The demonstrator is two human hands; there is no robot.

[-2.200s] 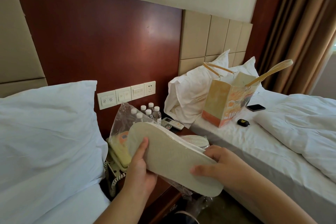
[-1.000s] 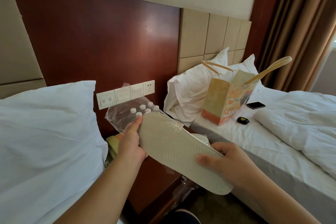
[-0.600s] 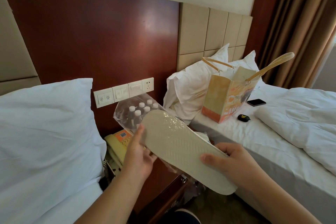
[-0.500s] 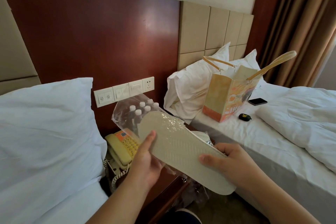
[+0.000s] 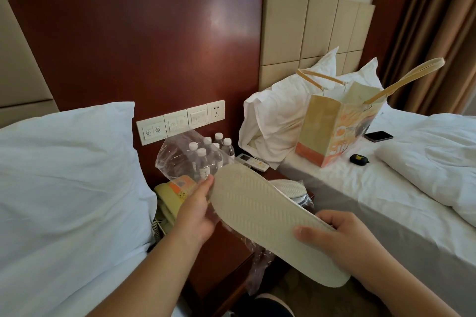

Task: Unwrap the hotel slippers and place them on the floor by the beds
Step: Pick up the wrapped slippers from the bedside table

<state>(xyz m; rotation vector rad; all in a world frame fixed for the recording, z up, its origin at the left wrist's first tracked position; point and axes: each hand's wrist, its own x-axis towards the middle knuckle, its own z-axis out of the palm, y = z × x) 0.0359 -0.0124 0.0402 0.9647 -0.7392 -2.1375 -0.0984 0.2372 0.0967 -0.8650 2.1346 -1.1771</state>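
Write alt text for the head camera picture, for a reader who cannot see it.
Two hands hold a pale slipper sole-up in a hotel room: the right hand grips its near end and the left hand holds the clear plastic wrapper at its far end. Behind, a nightstand carries water bottles and a telephone, and a paper bag stands on the bed at right.

2 hands (image 5: 342,237), 3 pillows (image 5: 64,162), 2 beds (image 5: 360,188), 1 bag (image 5: 332,131).

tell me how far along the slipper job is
Done: the sole of the slippers looks bare of plastic. In hand: the right hand grips the heel end; the left hand pinches the clear wrapper bunched at the toe. Left: pull the wrapper free and set the slippers on the floor.
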